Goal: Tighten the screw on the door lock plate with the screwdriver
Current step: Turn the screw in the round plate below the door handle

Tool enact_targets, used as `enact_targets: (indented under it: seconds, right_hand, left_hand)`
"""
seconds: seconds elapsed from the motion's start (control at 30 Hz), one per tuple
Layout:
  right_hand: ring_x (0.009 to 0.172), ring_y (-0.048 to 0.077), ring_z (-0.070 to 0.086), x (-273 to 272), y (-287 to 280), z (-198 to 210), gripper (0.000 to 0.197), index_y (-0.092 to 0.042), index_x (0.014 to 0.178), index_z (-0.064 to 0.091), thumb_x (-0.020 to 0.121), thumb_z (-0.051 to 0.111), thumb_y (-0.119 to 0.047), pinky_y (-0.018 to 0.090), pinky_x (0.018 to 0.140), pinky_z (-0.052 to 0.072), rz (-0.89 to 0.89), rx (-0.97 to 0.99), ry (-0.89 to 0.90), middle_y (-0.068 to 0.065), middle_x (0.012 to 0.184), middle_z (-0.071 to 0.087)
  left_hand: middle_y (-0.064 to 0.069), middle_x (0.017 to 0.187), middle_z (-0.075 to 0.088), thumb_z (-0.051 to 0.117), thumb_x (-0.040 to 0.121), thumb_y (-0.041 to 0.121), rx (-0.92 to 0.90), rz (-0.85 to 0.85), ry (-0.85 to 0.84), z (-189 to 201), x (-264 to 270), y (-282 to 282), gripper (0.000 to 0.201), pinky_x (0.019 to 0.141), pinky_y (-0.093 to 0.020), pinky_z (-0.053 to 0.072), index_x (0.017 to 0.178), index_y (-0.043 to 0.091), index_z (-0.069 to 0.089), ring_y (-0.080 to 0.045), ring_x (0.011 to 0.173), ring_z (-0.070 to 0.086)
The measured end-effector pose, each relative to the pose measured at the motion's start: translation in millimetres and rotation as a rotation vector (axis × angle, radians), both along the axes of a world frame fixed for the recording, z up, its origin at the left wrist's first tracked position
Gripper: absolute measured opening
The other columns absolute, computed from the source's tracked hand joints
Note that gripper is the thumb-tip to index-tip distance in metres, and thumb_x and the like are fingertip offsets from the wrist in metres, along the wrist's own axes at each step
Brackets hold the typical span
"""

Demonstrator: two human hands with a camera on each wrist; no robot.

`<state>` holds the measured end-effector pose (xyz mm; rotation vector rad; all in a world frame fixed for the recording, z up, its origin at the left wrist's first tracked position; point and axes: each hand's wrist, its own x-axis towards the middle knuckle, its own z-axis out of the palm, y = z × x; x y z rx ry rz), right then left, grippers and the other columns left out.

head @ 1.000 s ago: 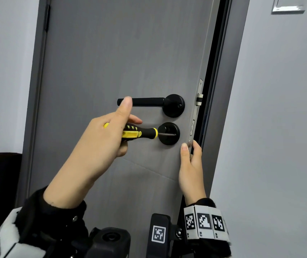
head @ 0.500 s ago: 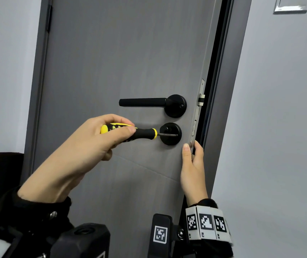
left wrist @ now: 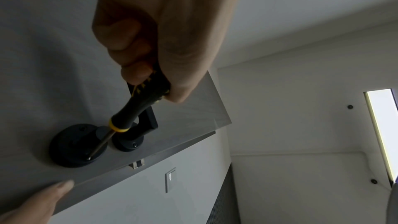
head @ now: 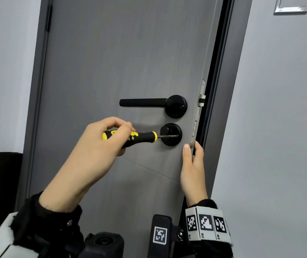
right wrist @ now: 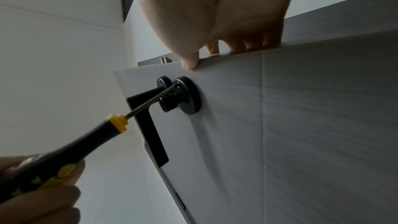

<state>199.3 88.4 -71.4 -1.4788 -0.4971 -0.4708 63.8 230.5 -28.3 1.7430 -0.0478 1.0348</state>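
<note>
Left hand (head: pixel 97 144) curled round the black-and-yellow handle of the screwdriver (head: pixel 130 137), thumb and fingertips pinching it near mid-length; the shaft runs level to the right, its tip seated at the right rim of the round black lock plate (head: pixel 171 134), where the screw presumably sits, hidden under the tip. The plate is fixed to the grey door (head: pixel 121 62), directly below the lever handle (head: pixel 152 104) and near the door's free edge. Right hand (head: pixel 192 170) clasps that edge just below the plate, thumb flat on the face, fingers wrapped behind. Handling, as a judgement: the driver is light and rigid, its ribbed handle giving a sure hold at the thick middle; the small tip may slip out of the screw head if axial pressure lapses, and the hinged door would swing unless braced. The head view gives the overall layout and the latch hardware on the door edge. The left wrist view alone shows the tip's contact point on the plate (left wrist: pixel 78 144) and a second screw at its opposite side. The right wrist view shows the fingers (right wrist: pixel 239 44) hooked over the edge and the thumb-turn knob beside the shaft.
</note>
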Motion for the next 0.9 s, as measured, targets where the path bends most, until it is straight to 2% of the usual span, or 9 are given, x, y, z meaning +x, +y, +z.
enact_targets:
  seconds: [0.07, 0.17, 0.23, 0.33, 0.4, 0.5, 0.67, 0.83, 0.9]
  right_hand:
    - [0.119, 0.011, 0.043, 1, 0, 0, 0.049, -0.025, 0.141, 0.027, 0.095, 0.036, -0.039, 0.026, 0.101, 0.031, -0.005, -0.003, 0.003, -0.008, 0.126, 0.048]
    - [0.125, 0.014, 0.043, 3, 0, 0, 0.049, -0.026, 0.141, 0.027, 0.095, 0.036, -0.040, 0.032, 0.108, 0.031, -0.018, -0.013, 0.007, -0.002, 0.133, 0.048]
    - [0.126, 0.014, 0.042, 4, -1, 0, 0.049, -0.025, 0.141, 0.027, 0.095, 0.036, -0.040, 0.033, 0.109, 0.031, -0.021, -0.014, 0.004, -0.003, 0.133, 0.047]
    - [0.124, 0.012, 0.043, 4, 0, 0, 0.049, -0.025, 0.141, 0.027, 0.095, 0.036, -0.039, 0.032, 0.108, 0.031, -0.020, -0.015, 0.002, -0.008, 0.129, 0.047]
    - [0.121, 0.010, 0.042, 4, 0, 0, 0.049, -0.025, 0.141, 0.027, 0.095, 0.036, -0.039, 0.030, 0.106, 0.031, -0.016, -0.010, 0.003, -0.011, 0.126, 0.045]
    - [0.115, 0.004, 0.038, 3, -1, 1, 0.048, -0.024, 0.141, 0.027, 0.096, 0.035, -0.038, 0.024, 0.099, 0.028, -0.008, -0.010, -0.001, -0.015, 0.123, 0.041]
    - [0.118, 0.006, 0.040, 5, -1, 0, 0.049, -0.025, 0.141, 0.027, 0.095, 0.036, -0.039, 0.027, 0.104, 0.030, -0.017, -0.014, 0.005, -0.011, 0.126, 0.044]
    - [0.118, 0.007, 0.040, 5, -2, 0, 0.049, -0.026, 0.141, 0.027, 0.095, 0.035, -0.040, 0.026, 0.102, 0.029, -0.016, -0.022, 0.003, -0.011, 0.126, 0.044]
    - [0.121, 0.009, 0.042, 6, -2, 0, 0.048, -0.027, 0.141, 0.027, 0.095, 0.035, -0.041, 0.029, 0.104, 0.031, -0.020, -0.024, 0.003, -0.008, 0.130, 0.047]
  left_hand:
    - [0.006, 0.044, 0.043, 0.052, 0.087, 0.032, 0.045, -0.002, 0.015, -2, 0, 2, 0.021, 0.040, -0.017, 0.024, 0.073, 0.023, 0.065, -0.010, 0.046, 0.033]
    - [0.005, 0.048, 0.043, 0.052, 0.086, 0.034, 0.123, -0.011, 0.007, -2, -1, 3, 0.018, 0.047, -0.023, 0.027, 0.075, 0.024, 0.063, -0.010, 0.046, 0.033]
    - [0.001, 0.053, 0.043, 0.053, 0.086, 0.034, 0.186, 0.002, -0.020, -2, -1, 2, 0.017, 0.044, -0.019, 0.027, 0.077, 0.023, 0.062, -0.009, 0.046, 0.031]
    - [0.006, 0.050, 0.044, 0.055, 0.086, 0.031, 0.249, 0.009, -0.055, -1, -1, 4, 0.014, 0.038, -0.012, 0.025, 0.076, 0.023, 0.060, -0.007, 0.041, 0.032]
    - [0.008, 0.049, 0.048, 0.056, 0.087, 0.031, 0.293, 0.002, -0.063, -1, -1, 7, 0.013, 0.039, -0.010, 0.026, 0.076, 0.024, 0.060, -0.006, 0.041, 0.036]
    - [0.002, 0.061, 0.057, 0.059, 0.084, 0.039, 0.359, -0.018, -0.064, 1, 0, 12, 0.014, 0.043, -0.013, 0.030, 0.077, 0.027, 0.060, -0.006, 0.047, 0.040]
    - [0.017, 0.064, 0.060, 0.056, 0.077, 0.039, 0.459, 0.009, -0.066, 6, -2, 10, 0.010, 0.051, -0.014, 0.034, 0.078, 0.030, 0.060, -0.006, 0.055, 0.049]
    - [0.011, 0.058, 0.058, 0.058, 0.085, 0.043, 0.382, 0.050, -0.051, 3, 0, 9, 0.014, 0.046, -0.014, 0.033, 0.081, 0.030, 0.059, -0.007, 0.047, 0.041]
    - [0.001, 0.058, 0.059, 0.055, 0.084, 0.051, 0.266, 0.024, -0.058, 0, 1, 5, 0.024, 0.051, -0.025, 0.042, 0.083, 0.028, 0.059, -0.007, 0.049, 0.040]
